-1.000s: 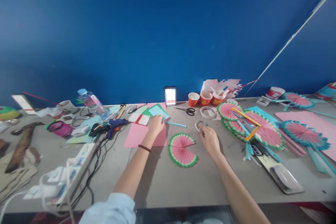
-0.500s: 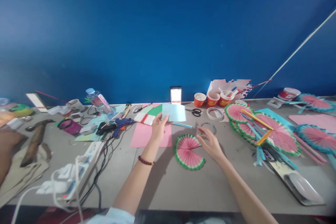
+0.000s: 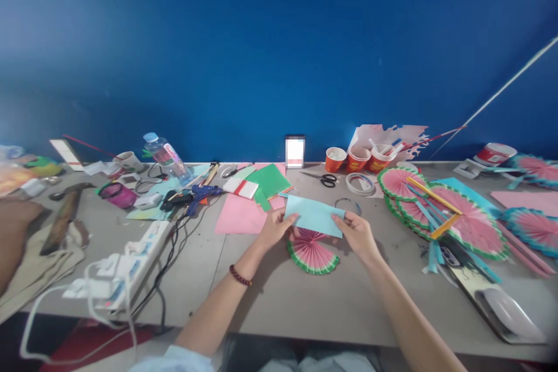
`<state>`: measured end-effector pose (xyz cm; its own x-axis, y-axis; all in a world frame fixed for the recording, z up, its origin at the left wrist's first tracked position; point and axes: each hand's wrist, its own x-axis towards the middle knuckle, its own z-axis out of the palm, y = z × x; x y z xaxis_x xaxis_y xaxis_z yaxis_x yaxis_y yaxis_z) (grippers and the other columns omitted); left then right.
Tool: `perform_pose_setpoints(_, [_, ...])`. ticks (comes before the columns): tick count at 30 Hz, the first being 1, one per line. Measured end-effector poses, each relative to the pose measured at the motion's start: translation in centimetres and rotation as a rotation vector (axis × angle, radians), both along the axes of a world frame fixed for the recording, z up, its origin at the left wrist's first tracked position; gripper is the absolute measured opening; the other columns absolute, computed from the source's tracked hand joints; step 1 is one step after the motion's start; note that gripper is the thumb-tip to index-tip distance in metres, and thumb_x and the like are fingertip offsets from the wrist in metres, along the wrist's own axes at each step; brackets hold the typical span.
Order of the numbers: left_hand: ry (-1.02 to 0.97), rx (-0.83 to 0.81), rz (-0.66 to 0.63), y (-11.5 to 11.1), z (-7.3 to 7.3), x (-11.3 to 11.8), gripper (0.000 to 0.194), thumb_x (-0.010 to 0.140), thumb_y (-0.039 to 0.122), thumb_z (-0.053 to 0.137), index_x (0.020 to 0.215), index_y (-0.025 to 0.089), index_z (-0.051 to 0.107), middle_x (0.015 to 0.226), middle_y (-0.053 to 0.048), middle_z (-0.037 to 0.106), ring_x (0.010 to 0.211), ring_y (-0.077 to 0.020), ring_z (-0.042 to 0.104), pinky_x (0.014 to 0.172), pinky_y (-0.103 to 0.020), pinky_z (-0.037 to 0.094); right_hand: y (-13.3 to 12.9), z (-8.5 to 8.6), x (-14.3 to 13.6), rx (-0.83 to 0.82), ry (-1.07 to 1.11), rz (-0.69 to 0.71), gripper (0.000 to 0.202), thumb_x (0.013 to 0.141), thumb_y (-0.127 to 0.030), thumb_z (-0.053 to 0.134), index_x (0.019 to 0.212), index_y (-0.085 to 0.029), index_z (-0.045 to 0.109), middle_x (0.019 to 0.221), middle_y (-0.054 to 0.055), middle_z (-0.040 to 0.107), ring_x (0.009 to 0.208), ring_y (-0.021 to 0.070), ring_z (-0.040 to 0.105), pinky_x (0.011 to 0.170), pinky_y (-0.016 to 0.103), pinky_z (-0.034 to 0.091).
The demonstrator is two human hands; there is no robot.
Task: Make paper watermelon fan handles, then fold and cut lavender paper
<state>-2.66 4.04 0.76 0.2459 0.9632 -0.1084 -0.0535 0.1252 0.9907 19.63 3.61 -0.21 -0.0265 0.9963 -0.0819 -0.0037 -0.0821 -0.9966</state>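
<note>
Hands (image 3: pixel 317 232) hold blue paper (image 3: pixel 314 214); right cup (image 3: pixel 380 159) holds pens (image 3: pixel 394 147).

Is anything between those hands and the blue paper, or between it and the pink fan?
Nothing visible: the left hand and right hand both hold the blue paper. Between it and the pink fan, only fingertips show.
</note>
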Motion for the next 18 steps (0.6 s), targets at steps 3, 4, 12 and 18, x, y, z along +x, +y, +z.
perform_pose_setpoints(3, [-0.074,-0.028,-0.026,0.0,-0.3,-0.4,0.037,0.076,0.051,0.062,0.073,0.015,0.055,0.048,-0.002,0.063,0.032,-0.0097,0.049,0.035,-0.019,0.028,-0.1,0.9,0.0,-0.015,0.034,0.077,0.045,0.068,-0.053,0.070,0.089,-0.013,0.067,0.053,0.003,0.064,0.044,0.0186,0.060,0.044,0.029,0.050])
perform_pose_setpoints(4, [-0.117,-0.046,-0.043,0.0,-0.4,-0.7,0.037,0.075,0.051,0.063,0.073,0.015,0.055,0.048,-0.002,0.063,0.031,-0.0096,0.049,0.035,-0.019,0.027,-0.2,1.3,0.0,-0.016,0.042,0.097,0.046,0.068,-0.052,0.071,0.091,-0.013,0.068,0.054,0.003,0.065,0.046,0.0190,0.061,0.047,0.030,0.051])
perform_pose_setpoints(12, [-0.435,-0.277,-0.355,0.5,-0.1,-3.2,0.080,0.069,0.078,0.039,0.099,0.008,0.064,0.055,-0.009,0.066,0.045,-0.0208,0.061,0.042,-0.027,0.041,-0.7,5.5,0.4,0.124,-0.044,0.417,0.025,0.073,-0.035,0.066,0.090,-0.018,0.072,0.076,0.004,0.070,0.062,0.0163,0.064,0.058,0.027,0.052])
perform_pose_setpoints(18, [-0.274,-0.298,-0.568,-1.2,1.0,-1.8,0.059,0.073,0.064,0.058,0.098,0.012,0.071,0.093,-0.013,0.071,0.079,-0.0240,0.066,0.069,-0.031,0.049,-1.0,4.7,-0.3,0.176,-0.228,0.684,0.023,0.080,-0.026,0.055,0.093,-0.019,0.074,0.080,0.003,0.069,0.064,0.0137,0.059,0.054,0.022,0.046])
